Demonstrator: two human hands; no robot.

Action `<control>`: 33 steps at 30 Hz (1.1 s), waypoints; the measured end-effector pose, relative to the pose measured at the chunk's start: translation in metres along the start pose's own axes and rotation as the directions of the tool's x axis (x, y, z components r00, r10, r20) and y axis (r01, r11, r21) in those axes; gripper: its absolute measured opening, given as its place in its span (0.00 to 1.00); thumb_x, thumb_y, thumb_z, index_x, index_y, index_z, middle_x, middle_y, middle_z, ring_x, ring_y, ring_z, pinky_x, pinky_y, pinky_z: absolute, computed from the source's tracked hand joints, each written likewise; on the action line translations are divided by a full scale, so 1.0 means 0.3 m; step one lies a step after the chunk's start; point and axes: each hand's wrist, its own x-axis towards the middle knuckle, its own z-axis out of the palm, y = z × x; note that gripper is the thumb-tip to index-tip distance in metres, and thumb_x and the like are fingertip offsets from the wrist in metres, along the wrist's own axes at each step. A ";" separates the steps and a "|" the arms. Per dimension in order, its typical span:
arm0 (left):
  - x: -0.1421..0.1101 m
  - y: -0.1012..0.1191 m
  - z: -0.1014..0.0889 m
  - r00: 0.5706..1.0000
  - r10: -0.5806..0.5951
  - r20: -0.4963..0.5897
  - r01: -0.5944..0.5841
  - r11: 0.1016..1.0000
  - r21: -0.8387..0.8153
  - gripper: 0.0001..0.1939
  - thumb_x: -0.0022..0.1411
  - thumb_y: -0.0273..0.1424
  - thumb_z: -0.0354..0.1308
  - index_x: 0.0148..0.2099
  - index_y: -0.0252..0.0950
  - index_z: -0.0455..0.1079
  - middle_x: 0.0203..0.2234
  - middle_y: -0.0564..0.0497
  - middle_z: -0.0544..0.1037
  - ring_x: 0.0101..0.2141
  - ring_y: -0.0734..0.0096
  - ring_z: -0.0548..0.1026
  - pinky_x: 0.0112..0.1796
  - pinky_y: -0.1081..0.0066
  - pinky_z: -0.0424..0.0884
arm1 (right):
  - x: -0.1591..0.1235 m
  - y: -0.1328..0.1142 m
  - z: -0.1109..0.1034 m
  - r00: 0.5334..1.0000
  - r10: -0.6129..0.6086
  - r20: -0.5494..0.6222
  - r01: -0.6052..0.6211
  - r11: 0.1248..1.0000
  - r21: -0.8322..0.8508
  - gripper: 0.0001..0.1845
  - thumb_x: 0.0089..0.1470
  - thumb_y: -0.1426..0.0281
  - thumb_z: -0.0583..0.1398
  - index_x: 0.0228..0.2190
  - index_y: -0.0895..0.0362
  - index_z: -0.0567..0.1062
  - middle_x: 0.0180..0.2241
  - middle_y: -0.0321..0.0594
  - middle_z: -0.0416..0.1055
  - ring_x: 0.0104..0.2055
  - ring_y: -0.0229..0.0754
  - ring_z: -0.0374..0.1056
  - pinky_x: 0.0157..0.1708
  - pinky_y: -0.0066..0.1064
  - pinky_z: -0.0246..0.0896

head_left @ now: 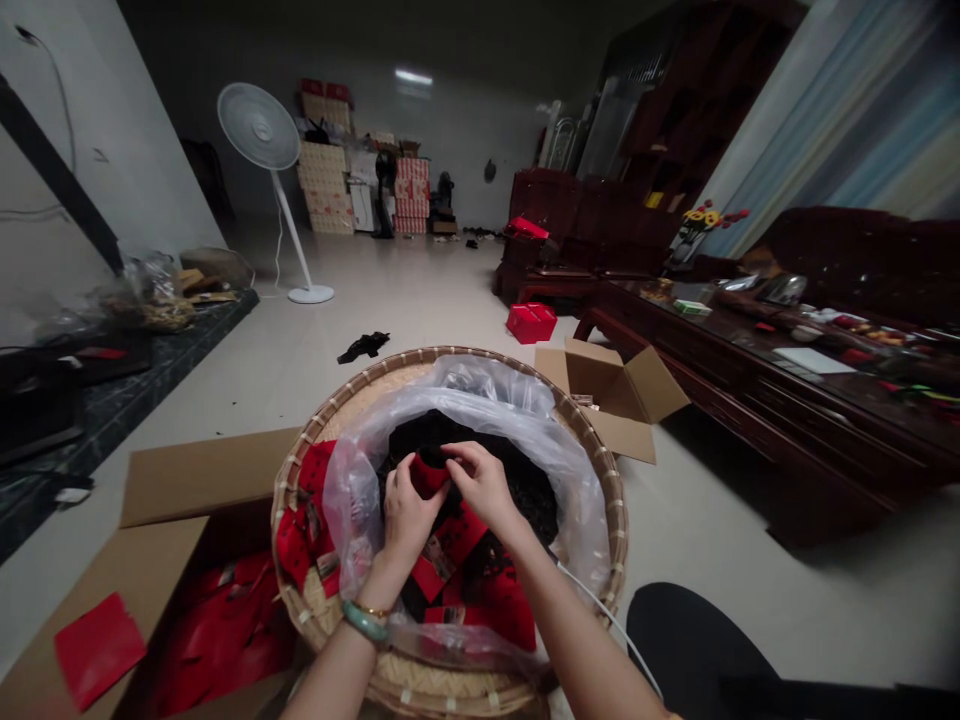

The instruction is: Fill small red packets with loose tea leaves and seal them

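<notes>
My left hand [411,515] wraps round a small red packet [429,474] with a dark opening at its top. My right hand [484,485] closes its fingertips on the packet's upper right edge. Both hands are above a clear plastic bag [356,500], spread open in a round woven basket [619,500]. Inside the bag lies a mass of black material [529,490], too dark to make out. Flat red packets [495,610] with small pictures lie nearer me in the bag, partly behind my forearms. More red packets [315,470] sit between bag and basket at left.
At left, an open cardboard box [202,460] holds many red packets; one red piece [101,648] lies on its flap. Another open box [611,395] stands beyond the basket. A white cable [611,620] crosses the basket's right rim near a black round seat [690,650].
</notes>
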 end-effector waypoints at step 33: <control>0.097 0.001 -0.097 0.948 0.177 0.266 -0.061 0.918 -0.393 0.14 0.58 0.36 0.54 0.46 0.39 0.69 0.43 0.47 0.74 0.46 0.64 0.71 0.49 0.59 0.66 | -0.012 -0.012 -0.067 0.928 -0.270 0.257 0.326 0.922 -0.209 0.12 0.54 0.78 0.53 0.35 0.55 0.74 0.40 0.43 0.71 0.42 0.40 0.68 0.43 0.33 0.64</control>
